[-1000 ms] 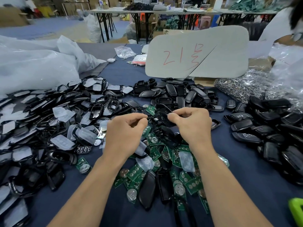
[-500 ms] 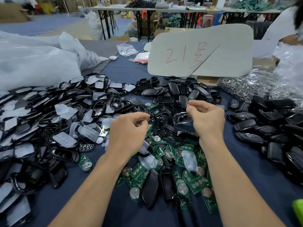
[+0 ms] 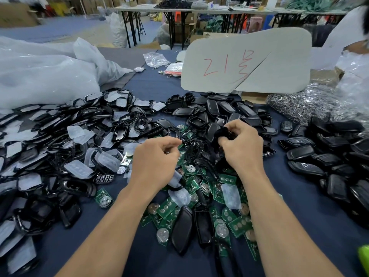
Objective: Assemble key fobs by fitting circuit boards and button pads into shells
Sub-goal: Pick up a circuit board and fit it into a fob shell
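Two hands work over loose parts on a blue cloth (image 3: 299, 206). The right hand (image 3: 243, 150) grips a black shell (image 3: 224, 132), fingers curled round it, held just above the far side of the green boards (image 3: 237, 224). The shell looks dark, glossy and blurred. The fingers cover most of it, so whether a board or pad sits inside cannot be told. The left hand (image 3: 153, 162) hangs just beside it, apart from the shell, fingers curled with the thumb near the forefinger; whether it pinches anything cannot be told. Under the wrists the boards carry round silver cells and lie mixed with cloudy pads (image 3: 78, 168). Black frames (image 3: 119, 132) spread to the left. Closed fobs (image 3: 305, 154) lie to the right, cut off by the edge. The far tables (image 3: 179, 11) are blurred.
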Demonstrator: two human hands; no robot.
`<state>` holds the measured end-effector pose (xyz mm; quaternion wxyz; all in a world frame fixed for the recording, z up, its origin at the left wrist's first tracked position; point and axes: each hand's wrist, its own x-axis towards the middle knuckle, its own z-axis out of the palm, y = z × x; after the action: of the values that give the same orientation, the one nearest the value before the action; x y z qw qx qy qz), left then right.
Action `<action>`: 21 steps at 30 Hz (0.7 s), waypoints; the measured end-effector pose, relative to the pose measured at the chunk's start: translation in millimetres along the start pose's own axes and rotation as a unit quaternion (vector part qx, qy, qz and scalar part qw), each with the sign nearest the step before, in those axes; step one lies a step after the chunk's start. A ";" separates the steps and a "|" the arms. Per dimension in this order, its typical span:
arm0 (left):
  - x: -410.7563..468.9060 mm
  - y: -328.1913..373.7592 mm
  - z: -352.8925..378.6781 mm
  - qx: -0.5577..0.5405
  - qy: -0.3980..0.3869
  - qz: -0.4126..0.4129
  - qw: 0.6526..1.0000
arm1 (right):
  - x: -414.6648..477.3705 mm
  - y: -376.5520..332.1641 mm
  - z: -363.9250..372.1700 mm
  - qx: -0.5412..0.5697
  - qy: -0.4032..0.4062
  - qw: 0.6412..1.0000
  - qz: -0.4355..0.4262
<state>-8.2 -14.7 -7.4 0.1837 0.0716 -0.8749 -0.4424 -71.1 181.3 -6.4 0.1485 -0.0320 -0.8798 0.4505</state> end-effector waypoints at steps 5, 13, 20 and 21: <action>-4.3 8.6 -4.3 -0.033 0.011 0.011 0.999 | -12.0 -20.9 -9.9 0.177 0.133 0.975 0.022; -1.6 15.2 -5.1 -0.170 -0.073 0.099 0.978 | -38.8 -50.9 20.9 0.381 -0.185 0.896 0.133; 11.6 -0.1 -9.4 -0.276 0.073 -0.100 0.953 | -37.6 -41.0 12.9 0.027 -0.191 0.978 -0.076; 12.7 -3.2 -10.9 -0.264 0.093 -0.110 0.954 | -36.8 -40.9 10.8 -0.025 -0.234 0.968 -0.085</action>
<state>-15.9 -28.3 -0.8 0.2268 0.1575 -0.6924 -0.6666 -36.0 141.6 11.9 -0.0245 0.1456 -0.9006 0.4087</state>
